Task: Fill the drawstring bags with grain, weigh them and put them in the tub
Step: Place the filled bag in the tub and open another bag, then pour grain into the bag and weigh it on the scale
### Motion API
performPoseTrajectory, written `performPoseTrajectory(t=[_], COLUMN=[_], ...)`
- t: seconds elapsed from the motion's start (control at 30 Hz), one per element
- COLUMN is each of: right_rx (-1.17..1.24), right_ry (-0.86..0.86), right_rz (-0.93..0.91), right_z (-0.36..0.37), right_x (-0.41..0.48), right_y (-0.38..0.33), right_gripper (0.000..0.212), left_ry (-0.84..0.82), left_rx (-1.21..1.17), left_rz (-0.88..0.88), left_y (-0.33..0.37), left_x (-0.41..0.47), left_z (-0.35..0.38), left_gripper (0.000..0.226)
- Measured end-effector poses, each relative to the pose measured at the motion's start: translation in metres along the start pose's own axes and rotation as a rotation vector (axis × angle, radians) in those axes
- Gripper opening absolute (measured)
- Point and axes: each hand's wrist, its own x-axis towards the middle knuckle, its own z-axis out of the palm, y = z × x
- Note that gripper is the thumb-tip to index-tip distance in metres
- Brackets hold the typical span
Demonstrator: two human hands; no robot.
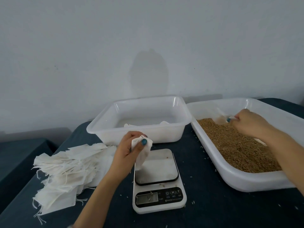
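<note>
My left hand [127,148] pinches a limp white drawstring bag [142,155] that hangs just above the platform of the kitchen scale [158,180]. Over the far end of the grain tray [246,181], my right hand [247,122] grips the handle of a clear plastic scoop [221,118], whose bowl touches the brown grain [236,145]. Behind the scale stands the white tub [141,132], with a couple of white bags lying low inside it. A heap of flat drawstring bags [67,171] lies left of the scale.
Everything sits on a dark blue cloth-covered table [213,203] with loose grains scattered on it. A pale wall rises right behind the tub and tray. At far left, lower down, is another dark surface [19,155].
</note>
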Motion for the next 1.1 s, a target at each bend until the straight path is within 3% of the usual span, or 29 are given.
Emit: performPoseTrajectory(t=[0.17, 0.3, 0.43, 0.53, 0.67, 0.9, 1.0, 1.1], right_rx=[-0.533, -0.597, -0.326, 0.013, 0.228, 0.322, 0.364, 0.508], right_ry=[-0.3, -0.212, 0.036, 0.038, 0.044, -0.002, 0.067, 0.027], right_rz=[0.009, 0.004, -0.191, -0.385, -0.465, -0.357, -0.248, -0.173], right_z=[0.009, 0.003, 0.012, 0.024, 0.05, 0.133, 0.154, 0.163], right_x=[-0.006, -0.016, -0.034, -0.058, -0.079, -0.076, -0.068, -0.061], right_y=[0.0, -0.013, -0.044, -0.079, -0.111, -0.109, -0.09, -0.077], right_gripper=[0.036, 0.037, 0.031, 0.021, 0.011, 0.016, 0.018, 0.023], left_ry=[-0.015, -0.071, -0.116, -0.12, -0.072, 0.11, 0.204, 0.253], left_rx=[0.099, 0.102, 0.101, 0.078, -0.052, -0.066, 0.014, 0.082], left_rz=[0.096, 0.03, -0.046, -0.061, -0.074, -0.086, -0.138, -0.207], left_y=[0.004, -0.002, -0.015, -0.019, -0.025, -0.033, -0.037, -0.043], left_x=[0.013, 0.014, 0.011, 0.007, 0.003, 0.003, 0.004, 0.006], left_z=[0.0, 0.009, 0.01, 0.006, -0.004, -0.006, -0.009, -0.013], left_gripper=[0.022, 0.024, 0.015, 0.011, 0.03, 0.039, 0.031, 0.022])
